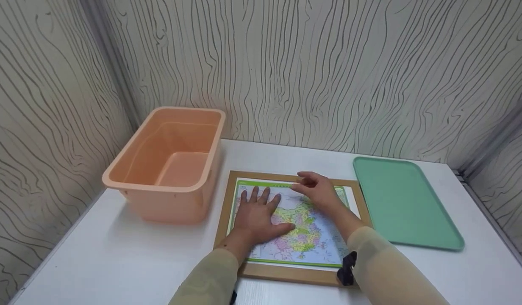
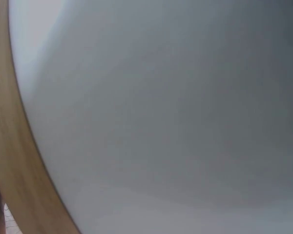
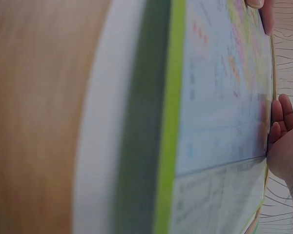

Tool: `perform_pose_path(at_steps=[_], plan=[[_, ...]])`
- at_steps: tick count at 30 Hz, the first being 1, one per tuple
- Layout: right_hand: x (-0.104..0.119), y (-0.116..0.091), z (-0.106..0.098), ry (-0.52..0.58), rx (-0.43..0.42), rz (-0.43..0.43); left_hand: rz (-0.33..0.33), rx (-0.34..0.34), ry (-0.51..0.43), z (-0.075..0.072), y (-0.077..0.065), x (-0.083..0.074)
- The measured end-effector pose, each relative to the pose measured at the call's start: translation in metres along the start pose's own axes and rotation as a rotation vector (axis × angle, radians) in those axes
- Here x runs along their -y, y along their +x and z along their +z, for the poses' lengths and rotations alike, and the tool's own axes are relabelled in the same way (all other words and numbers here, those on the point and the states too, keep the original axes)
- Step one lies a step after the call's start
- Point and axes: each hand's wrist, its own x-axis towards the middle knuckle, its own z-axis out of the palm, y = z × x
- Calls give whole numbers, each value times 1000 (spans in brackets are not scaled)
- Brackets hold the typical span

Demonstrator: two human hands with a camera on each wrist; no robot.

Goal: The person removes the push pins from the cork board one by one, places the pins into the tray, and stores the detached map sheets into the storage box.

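Note:
A printed map board (image 1: 301,237) with a green border lies on a white surface inside a brown wooden frame (image 1: 286,273). My left hand (image 1: 256,218) rests palm down on the left half of the map, fingers spread. Over the upper right part of the map is my right hand (image 1: 320,192). Its thumb and forefinger are apart, and the other fingers bend loosely; I see nothing between them. In the right wrist view, the map's green edge stands above the white backing, and the right hand (image 3: 285,141) is by the far edge. The left wrist view shows mostly a blurred pale surface beside the wooden frame (image 2: 19,146).
A deep peach plastic tub (image 1: 172,203) stands on the white table (image 1: 95,254) to the left of the frame. At the right lies a flat green tray (image 1: 407,203), close against the frame's right side. Patterned wall panels (image 1: 265,76) rise behind the table.

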Motion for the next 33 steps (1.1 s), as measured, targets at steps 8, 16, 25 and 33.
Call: perform_pose_path(at_steps=[8, 16, 25, 33], plan=[[-2, -1, 3, -11, -11, 13, 11, 9, 6, -1, 2, 0], [-4, -2, 6, -3, -8, -19, 20, 11, 1, -3, 1, 2], [-4, 0, 8, -29, -7, -27, 12, 15, -18, -3, 1, 3], [-1, -3, 6, -37, 8, 7, 22, 9, 6, -1, 1, 2]])
